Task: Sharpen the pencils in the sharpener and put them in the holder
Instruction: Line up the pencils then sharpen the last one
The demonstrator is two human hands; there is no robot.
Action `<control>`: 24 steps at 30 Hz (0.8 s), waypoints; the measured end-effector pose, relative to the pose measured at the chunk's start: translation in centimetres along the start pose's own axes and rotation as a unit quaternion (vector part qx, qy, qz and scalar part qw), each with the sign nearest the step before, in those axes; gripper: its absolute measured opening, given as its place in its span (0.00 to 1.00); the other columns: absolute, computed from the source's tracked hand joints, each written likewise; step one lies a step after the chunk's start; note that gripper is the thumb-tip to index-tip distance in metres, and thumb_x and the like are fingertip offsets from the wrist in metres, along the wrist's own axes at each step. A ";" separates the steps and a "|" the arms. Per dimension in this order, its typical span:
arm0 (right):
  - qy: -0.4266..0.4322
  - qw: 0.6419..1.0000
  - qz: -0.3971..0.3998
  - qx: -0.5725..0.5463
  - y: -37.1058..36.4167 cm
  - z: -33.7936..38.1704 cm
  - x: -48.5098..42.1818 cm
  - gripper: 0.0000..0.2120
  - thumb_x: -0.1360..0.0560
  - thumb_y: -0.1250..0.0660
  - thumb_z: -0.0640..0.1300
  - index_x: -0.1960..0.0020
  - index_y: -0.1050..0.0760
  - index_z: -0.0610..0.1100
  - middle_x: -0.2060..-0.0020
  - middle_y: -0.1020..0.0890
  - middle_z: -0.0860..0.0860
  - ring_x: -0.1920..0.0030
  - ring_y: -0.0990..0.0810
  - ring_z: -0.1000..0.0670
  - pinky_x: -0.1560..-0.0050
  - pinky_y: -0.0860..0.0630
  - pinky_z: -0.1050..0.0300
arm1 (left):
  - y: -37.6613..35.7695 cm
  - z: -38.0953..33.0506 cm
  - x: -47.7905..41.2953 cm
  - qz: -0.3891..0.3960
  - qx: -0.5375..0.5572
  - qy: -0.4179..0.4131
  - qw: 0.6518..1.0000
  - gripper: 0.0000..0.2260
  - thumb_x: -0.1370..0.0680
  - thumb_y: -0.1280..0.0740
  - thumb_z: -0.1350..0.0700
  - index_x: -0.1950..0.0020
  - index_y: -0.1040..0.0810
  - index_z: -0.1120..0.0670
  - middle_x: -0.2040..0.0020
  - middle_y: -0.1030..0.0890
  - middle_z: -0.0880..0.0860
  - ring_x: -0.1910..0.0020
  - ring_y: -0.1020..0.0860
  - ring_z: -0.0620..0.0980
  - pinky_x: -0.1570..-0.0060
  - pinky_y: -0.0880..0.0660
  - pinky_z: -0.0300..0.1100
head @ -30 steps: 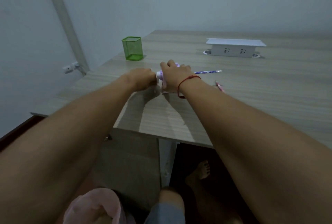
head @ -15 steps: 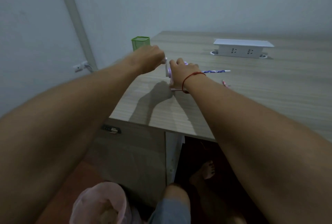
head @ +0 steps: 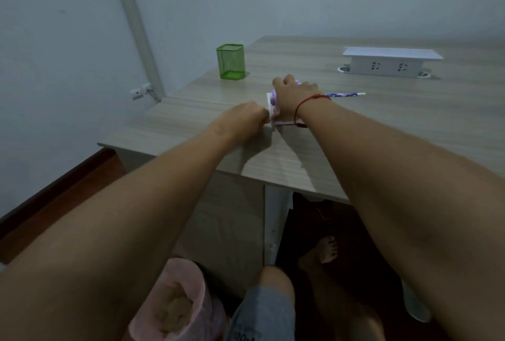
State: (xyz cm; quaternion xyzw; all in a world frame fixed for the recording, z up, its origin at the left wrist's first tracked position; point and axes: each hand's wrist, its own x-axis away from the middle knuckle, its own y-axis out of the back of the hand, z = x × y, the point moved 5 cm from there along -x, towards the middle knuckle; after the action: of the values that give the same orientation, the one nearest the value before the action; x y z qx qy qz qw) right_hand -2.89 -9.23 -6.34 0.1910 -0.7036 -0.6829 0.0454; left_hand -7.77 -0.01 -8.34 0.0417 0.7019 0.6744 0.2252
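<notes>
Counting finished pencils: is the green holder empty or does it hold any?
Empty. The green holder stands upright; nothing sticks above its rim or shows through its mesh walls.

Both your arms reach forward from the bottom corners, bare, elbows out of frame, forearms converging toward the middle of the surface. Left grip point(head: 244, 120) sits low, knuckles up, back of hand facing you, fingers curled into a tight fist round the crank point(head: 271, 111) at its fingertips; the fingertips themselves are hidden. Left wrist is straight, just above the surface. Right grip point(head: 293, 94) is higher and a bit farther out, palm down, clamped over the top of the sharpener point(head: 273, 100), fingers wrapped over the far side, thumb not visible. Right wrist is bent slightly and wears a red string point(head: 310, 99). The two grips are nearly touching.
</notes>
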 end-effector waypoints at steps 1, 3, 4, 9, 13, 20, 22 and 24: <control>0.005 1.000 -0.009 -0.004 -0.1 -0.1 -0.1 0.32 0.30 0.30 0.54 0.31 0.37 0.46 0.33 0.32 0.45 0.33 0.30 0.40 0.38 0.31 0.45 | -0.7 0.4 -0.4 0.018 0.004 0.017 1.000 0.10 0.21 0.40 0.61 0.47 0.21 0.62 0.49 0.19 0.63 0.50 0.21 0.61 0.48 0.27 0.50; 0.011 1.000 -0.020 -0.016 -0.4 -0.4 -0.1 0.31 0.30 0.30 0.53 0.32 0.37 0.46 0.34 0.32 0.45 0.35 0.29 0.38 0.38 0.32 0.45 | -1.4 1.1 -1.4 0.039 0.001 0.026 0.999 0.11 0.22 0.40 0.59 0.46 0.20 0.61 0.47 0.20 0.64 0.49 0.21 0.62 0.48 0.27 0.50; 0.013 1.000 -0.021 -0.019 -0.4 -0.4 -0.2 0.31 0.31 0.30 0.53 0.31 0.37 0.47 0.34 0.32 0.44 0.35 0.29 0.38 0.38 0.32 0.44 | -1.6 1.3 -1.8 0.051 -0.012 0.021 0.998 0.12 0.21 0.40 0.57 0.45 0.21 0.60 0.47 0.20 0.64 0.49 0.21 0.62 0.49 0.27 0.50; 0.012 0.999 -0.034 -0.002 -0.4 -0.4 -0.1 0.32 0.29 0.31 0.52 0.29 0.38 0.47 0.33 0.32 0.45 0.35 0.28 0.38 0.38 0.32 0.45 | -1.4 2.7 -4.6 0.081 -0.071 0.013 0.994 0.13 0.22 0.39 0.55 0.42 0.22 0.58 0.45 0.21 0.63 0.48 0.22 0.62 0.51 0.28 0.47; 0.006 0.999 -0.039 0.011 -0.1 -0.5 0.0 0.30 0.27 0.32 0.51 0.29 0.39 0.47 0.32 0.33 0.47 0.33 0.30 0.42 0.38 0.32 0.46 | 0.5 3.3 -6.4 0.040 -0.095 0.015 0.995 0.12 0.21 0.39 0.56 0.46 0.21 0.61 0.48 0.20 0.64 0.50 0.21 0.63 0.55 0.29 0.48; 0.002 1.000 -0.017 0.007 0.2 -0.2 -0.3 0.30 0.26 0.34 0.53 0.29 0.40 0.45 0.32 0.33 0.45 0.33 0.30 0.41 0.38 0.32 0.45 | 5.3 2.7 -4.9 -0.074 -0.074 -0.038 0.994 0.15 0.20 0.41 0.55 0.53 0.21 0.64 0.55 0.20 0.67 0.54 0.21 0.66 0.60 0.30 0.50; 0.002 1.000 -0.006 0.004 0.2 -0.2 -0.3 0.30 0.27 0.33 0.54 0.29 0.40 0.45 0.33 0.32 0.45 0.33 0.29 0.41 0.38 0.32 0.45 | 5.5 1.9 -3.2 -0.101 -0.058 -0.054 0.992 0.13 0.20 0.41 0.57 0.53 0.20 0.63 0.56 0.19 0.66 0.56 0.21 0.65 0.61 0.30 0.50; -0.003 1.000 0.012 0.008 0.2 -0.1 -0.4 0.33 0.29 0.31 0.54 0.29 0.40 0.46 0.33 0.32 0.45 0.33 0.29 0.40 0.38 0.31 0.44 | 4.8 1.0 -1.5 -0.104 -0.040 -0.081 0.991 0.11 0.21 0.40 0.58 0.53 0.20 0.62 0.58 0.19 0.67 0.59 0.21 0.65 0.63 0.30 0.50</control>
State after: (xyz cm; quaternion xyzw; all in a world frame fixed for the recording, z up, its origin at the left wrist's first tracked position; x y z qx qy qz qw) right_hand -2.54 -9.24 -6.11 0.1808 -0.7110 -0.6777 0.0495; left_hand -7.18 0.80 -3.33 0.0137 0.6542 0.6696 0.3513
